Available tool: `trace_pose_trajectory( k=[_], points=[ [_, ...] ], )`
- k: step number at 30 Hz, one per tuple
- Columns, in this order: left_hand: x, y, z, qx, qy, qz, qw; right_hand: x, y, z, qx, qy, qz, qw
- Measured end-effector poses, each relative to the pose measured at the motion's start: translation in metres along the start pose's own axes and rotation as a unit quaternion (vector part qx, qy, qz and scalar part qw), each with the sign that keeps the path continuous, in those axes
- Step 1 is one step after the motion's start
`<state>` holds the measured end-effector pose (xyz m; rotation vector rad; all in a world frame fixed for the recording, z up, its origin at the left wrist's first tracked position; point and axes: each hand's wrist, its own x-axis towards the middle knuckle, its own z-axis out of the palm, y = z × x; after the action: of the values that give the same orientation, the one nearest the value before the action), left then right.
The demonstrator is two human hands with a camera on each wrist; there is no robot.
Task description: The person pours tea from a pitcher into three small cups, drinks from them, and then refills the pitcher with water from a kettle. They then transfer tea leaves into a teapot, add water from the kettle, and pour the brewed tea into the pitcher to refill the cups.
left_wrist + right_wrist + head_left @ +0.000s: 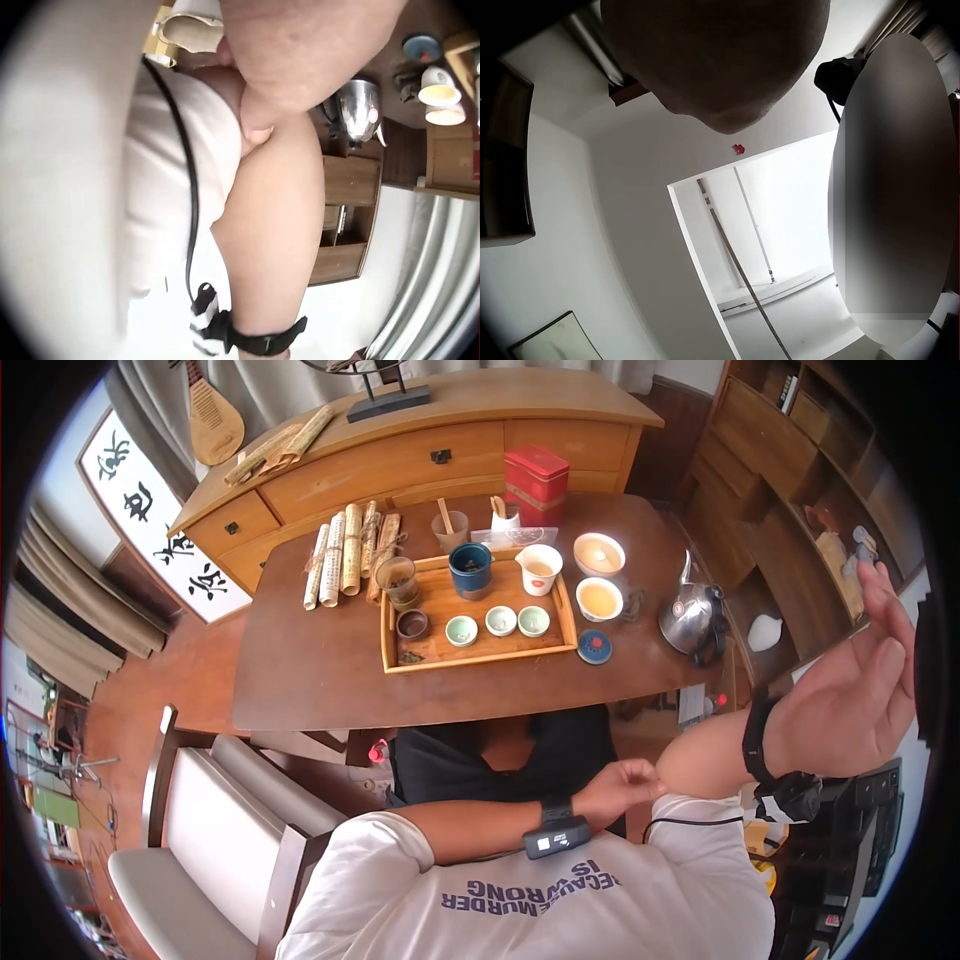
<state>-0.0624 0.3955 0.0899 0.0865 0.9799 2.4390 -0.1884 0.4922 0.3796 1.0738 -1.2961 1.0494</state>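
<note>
My left hand (612, 795) reaches across my lap to the right upper arm and pinches the hem of the white right sleeve (690, 830). In the left wrist view, the left thumb (259, 135) lies right at the sleeve edge, against the bare arm; part of the grip is hidden behind the hand. My right hand (850, 705) is raised at the right with the elbow bent, fingers extended and holding nothing. A black strap circles its wrist, and a black cable (700, 821) runs over the sleeve.
Ahead on a brown table (310, 650), a wooden tray (440, 664) carries several cups, a blue pot (470, 570) and a white pitcher (540, 568). Right of it stand two bowls of tea (599, 600), a blue lid (594, 647) and a steel kettle (690, 615). Bamboo scrolls (340, 555) lie left.
</note>
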Motion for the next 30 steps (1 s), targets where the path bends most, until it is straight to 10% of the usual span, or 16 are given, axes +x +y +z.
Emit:
trace_pose_trajectory(
  k=[3,7,11,13,18,30],
  points=[
    [0.006,0.001,0.007,-0.121,0.033,0.045,0.991,-0.002,-0.008,0.007,-0.02,-0.024,-0.017,0.999],
    [-0.01,0.009,-0.006,-0.156,-0.053,-0.11,0.98,-0.005,-0.006,0.015,-0.014,-0.029,-0.009,0.999],
    [-0.023,0.039,-0.003,0.174,-0.198,-0.018,0.964,-0.03,0.008,0.027,-0.069,-0.04,0.069,0.994],
    [-0.028,0.065,-0.014,0.297,-0.129,0.07,0.943,-0.055,0.031,0.02,-0.145,-0.098,0.206,0.963],
    [-0.053,0.088,-0.096,0.389,0.106,0.001,0.915,-0.214,0.18,-0.038,-0.252,-0.089,0.374,0.888],
    [-0.111,0.118,-0.145,0.274,0.276,0.02,0.921,-0.317,0.212,-0.055,-0.237,-0.046,0.613,0.752]
  ],
)
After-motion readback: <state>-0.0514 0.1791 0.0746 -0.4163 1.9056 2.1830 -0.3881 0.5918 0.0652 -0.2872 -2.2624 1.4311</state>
